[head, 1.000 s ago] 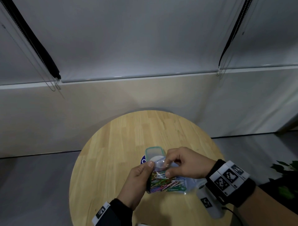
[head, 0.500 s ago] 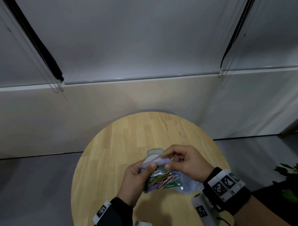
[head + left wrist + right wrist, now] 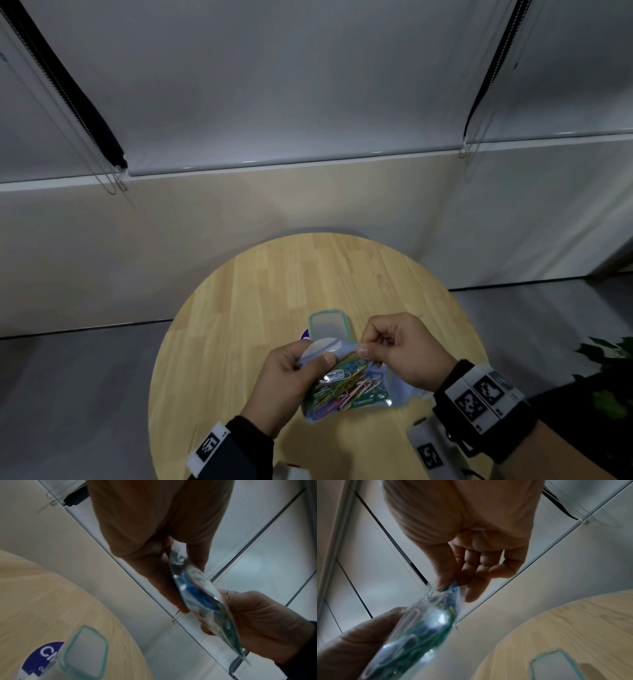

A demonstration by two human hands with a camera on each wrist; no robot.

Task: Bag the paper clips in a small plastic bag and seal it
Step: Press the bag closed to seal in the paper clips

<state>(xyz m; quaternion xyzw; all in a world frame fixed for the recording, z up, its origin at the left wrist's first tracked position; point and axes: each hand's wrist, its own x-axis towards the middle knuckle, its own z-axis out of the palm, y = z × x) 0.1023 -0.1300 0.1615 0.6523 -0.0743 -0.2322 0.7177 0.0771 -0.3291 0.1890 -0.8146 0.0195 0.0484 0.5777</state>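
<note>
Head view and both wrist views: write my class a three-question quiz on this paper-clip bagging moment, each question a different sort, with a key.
1. True or false: the paper clips are already inside the plastic bag.
2. Multiple choice: what holds the bag's top edge? A) the left hand alone B) the right hand alone C) both hands, each pinching it
3. Fill in: beyond the hands, on the round wooden table, lies a clear container with a ____ rim.

Key: 1 true; 2 C; 3 green
</note>
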